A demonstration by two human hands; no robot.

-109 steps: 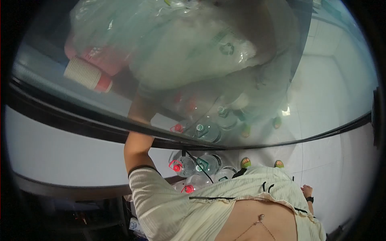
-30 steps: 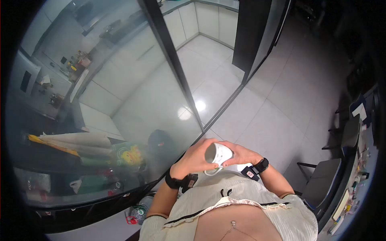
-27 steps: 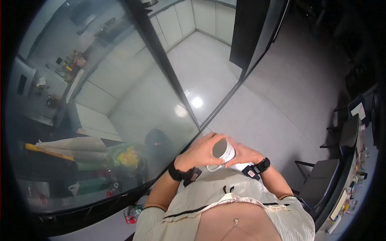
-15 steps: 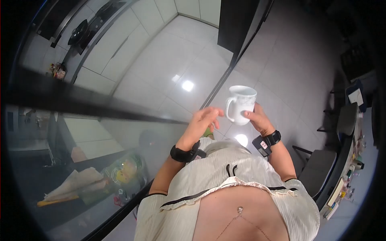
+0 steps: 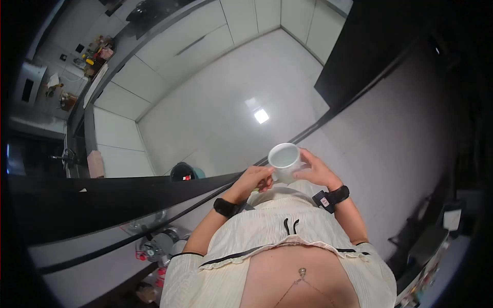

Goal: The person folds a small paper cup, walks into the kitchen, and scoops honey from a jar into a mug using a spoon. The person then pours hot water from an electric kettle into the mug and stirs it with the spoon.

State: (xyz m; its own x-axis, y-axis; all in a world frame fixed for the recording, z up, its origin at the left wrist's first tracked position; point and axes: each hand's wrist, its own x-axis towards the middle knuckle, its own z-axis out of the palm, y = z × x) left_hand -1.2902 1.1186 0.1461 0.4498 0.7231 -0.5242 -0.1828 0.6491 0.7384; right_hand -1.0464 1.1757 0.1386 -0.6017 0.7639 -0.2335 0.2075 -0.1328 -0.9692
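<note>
A white mug [image 5: 285,163] is held upright in front of my waist, its mouth tilted toward my view. The inside looks pale; whether there is liquid in it I cannot tell. On the mug's left side, my left hand [image 5: 251,184] is closed at the handle, which the fingers mostly hide. My right hand [image 5: 319,172] wraps the opposite side, with the thumb on the near wall and the fingers behind. Both wrists carry black bands.
Left and ahead is a kitchen with pale cabinets [image 5: 182,56] and a dark-edged counter holding bottles and jars [image 5: 95,59]. A dark glass-door frame [image 5: 138,195] crosses at my left. A bin [image 5: 182,172] stands beyond it. Clear bottles [image 5: 160,245] lie low left; chairs [image 5: 429,246] are at right.
My left hand has come onto the mug's handle. The mug has moved lower and left in view. My view has turned left toward the kitchen, showing more counter.
</note>
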